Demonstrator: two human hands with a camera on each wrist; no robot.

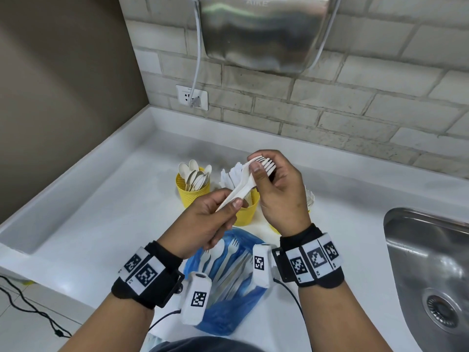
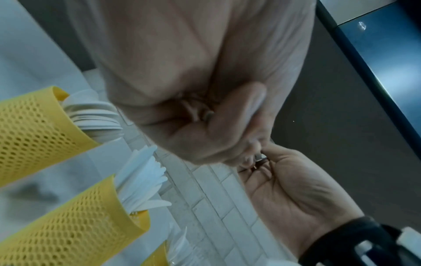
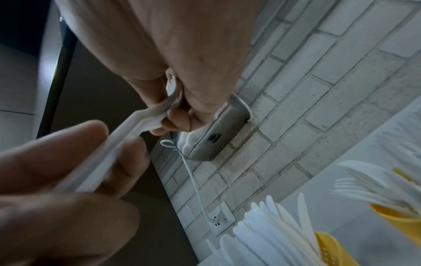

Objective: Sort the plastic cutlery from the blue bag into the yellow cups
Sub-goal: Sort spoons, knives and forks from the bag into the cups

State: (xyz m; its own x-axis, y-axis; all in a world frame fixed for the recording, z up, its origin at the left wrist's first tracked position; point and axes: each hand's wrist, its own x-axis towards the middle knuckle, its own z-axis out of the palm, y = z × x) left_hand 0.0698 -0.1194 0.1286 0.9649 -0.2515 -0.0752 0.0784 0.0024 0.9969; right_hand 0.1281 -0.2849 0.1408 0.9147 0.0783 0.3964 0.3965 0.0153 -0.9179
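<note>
Both hands hold a bundle of white plastic forks [image 1: 245,182] above the counter. My left hand [image 1: 215,214] pinches the handle ends [image 3: 107,153]. My right hand [image 1: 274,184] curls round the tine ends [image 3: 174,91]. Behind them stand yellow mesh cups: one with spoons [image 1: 193,185], one with knives [image 1: 247,212] partly hidden by my hands, and a third [image 3: 401,217] with forks. The blue bag [image 1: 228,283] lies open near the counter's front edge, with more white forks [image 1: 229,252] inside.
A steel sink [image 1: 431,270] is sunk into the white counter [image 1: 106,212] at the right. A metal hand dryer [image 1: 264,34] hangs on the brick wall, its cord plugged into a socket [image 1: 193,97]. A black cable [image 1: 28,306] trails at the lower left.
</note>
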